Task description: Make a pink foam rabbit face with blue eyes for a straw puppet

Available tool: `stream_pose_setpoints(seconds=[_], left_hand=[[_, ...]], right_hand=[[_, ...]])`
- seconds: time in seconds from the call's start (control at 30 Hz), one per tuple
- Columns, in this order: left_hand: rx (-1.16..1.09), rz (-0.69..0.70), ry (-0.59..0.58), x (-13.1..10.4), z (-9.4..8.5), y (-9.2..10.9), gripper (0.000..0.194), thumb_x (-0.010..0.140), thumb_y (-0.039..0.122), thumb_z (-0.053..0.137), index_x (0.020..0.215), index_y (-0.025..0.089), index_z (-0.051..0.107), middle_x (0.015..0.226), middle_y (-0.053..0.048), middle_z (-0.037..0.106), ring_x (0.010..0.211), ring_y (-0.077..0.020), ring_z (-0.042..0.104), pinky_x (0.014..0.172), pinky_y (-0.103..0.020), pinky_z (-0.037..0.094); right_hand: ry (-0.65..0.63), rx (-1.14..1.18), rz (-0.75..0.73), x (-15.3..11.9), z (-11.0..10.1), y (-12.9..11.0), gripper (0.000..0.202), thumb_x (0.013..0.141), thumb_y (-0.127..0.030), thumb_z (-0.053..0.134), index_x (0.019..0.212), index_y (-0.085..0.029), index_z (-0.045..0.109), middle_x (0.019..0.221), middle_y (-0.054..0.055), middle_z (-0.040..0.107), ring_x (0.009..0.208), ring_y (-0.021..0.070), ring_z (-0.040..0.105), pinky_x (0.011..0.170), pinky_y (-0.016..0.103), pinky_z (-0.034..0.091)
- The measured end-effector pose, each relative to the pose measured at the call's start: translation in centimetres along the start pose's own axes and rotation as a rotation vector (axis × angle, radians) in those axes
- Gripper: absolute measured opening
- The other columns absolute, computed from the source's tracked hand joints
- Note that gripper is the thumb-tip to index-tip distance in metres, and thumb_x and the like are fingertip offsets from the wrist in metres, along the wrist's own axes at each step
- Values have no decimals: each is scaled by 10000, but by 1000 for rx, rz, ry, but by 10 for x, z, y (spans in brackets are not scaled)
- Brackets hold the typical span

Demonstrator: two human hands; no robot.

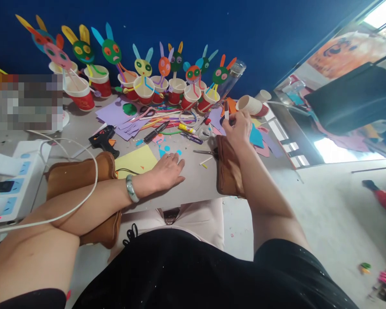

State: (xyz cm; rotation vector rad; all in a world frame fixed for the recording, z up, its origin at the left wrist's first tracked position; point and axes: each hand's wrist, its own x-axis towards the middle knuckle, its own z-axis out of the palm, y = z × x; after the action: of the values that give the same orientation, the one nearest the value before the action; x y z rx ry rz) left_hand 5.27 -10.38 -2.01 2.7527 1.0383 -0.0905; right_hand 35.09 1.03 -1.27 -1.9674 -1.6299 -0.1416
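My left hand (169, 171) lies palm down on the grey table (183, 191), fingers spread and holding nothing. A yellow paper sheet (138, 159) and small blue paper pieces (169, 149) are beside it. Over at the right, my right hand (239, 129) is curled among coloured papers. A narrow brown-and-white strip (226, 110) shows at its fingertips; whether they pinch it or something else is unclear. Scissors (206, 152) lie just left of a tan padded piece (228, 167) under my right forearm. A black marker (156, 132) and a yellow glue stick (186, 128) lie between the hands.
Red-and-white paper cups (80, 96) with paper rabbit heads line the blue wall (193, 21). A black glue gun (103, 140), purple paper (111, 112) and pipe cleaners (167, 118) lie before them. At left, a white cable (94, 171) loops from a power strip (22, 180) over my left arm.
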Motion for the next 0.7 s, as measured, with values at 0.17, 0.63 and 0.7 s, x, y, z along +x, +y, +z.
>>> stream_pose_setpoints(seconds=[0.17, 0.63, 0.7], left_hand=[[-339, -68, 144, 7, 2, -10, 509, 1002, 456, 632, 1335, 72, 618, 1431, -256, 628, 1258, -365, 637, 1066, -497, 470], [-1401, -266, 386, 17, -2, -19, 191, 946, 347, 635, 948, 157, 644, 725, 5, 694, 536, -79, 536, 513, -216, 408], [-1302, -247, 318, 16, -2, -16, 177, 968, 333, 603, 952, 164, 649, 726, 7, 693, 568, -94, 564, 539, -227, 423]], right_hand=[[-364, 859, -15, -43, 0, -45, 444, 862, -674, 731, 949, -265, 580, 713, 0, 677, 646, 178, 620, 619, 326, 521], [-699, 1200, 32, -72, 10, -45, 423, 585, -490, 997, 728, -195, 729, 488, -48, 601, 375, 77, 429, 375, 219, 291], [-696, 1296, 96, -76, 10, -48, 445, 597, -521, 988, 718, -201, 704, 469, -55, 581, 361, 83, 429, 370, 225, 307]])
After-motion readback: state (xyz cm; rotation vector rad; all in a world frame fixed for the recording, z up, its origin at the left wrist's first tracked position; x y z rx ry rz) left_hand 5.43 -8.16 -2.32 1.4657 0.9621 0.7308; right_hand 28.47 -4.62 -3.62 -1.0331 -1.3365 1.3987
